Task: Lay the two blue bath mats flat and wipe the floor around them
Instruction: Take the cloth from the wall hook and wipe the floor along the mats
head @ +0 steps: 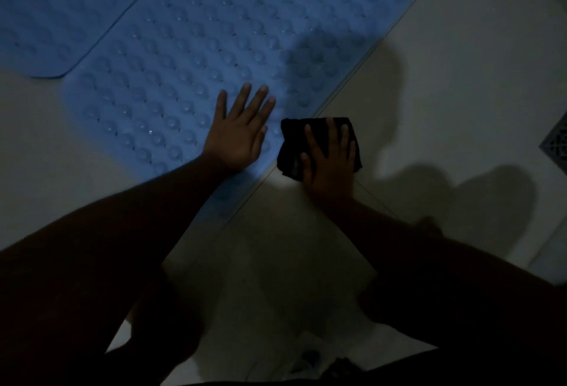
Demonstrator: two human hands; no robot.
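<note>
The left hand [237,137] presses flat, fingers straight and spread, on the near edge of the nearer blue mat [214,48]. Just right of it, the right hand [329,158] lies flat, fingers spread, on a black cloth [291,152] on the pale floor [445,94]. The second blue mat [55,11] lies flat at the far left.

We have only one view, a wide-angle camera worn on the person's head. It looks steeply down at the floor [460,78] from close above. The left hand [237,137] and the right hand [329,161] fall near the middle. One blue mat [199,48] runs toward 1 o'clock, the other mat [46,2] sits at 10 o'clock, a drain grate [557,143] at 3 o'clock
</note>
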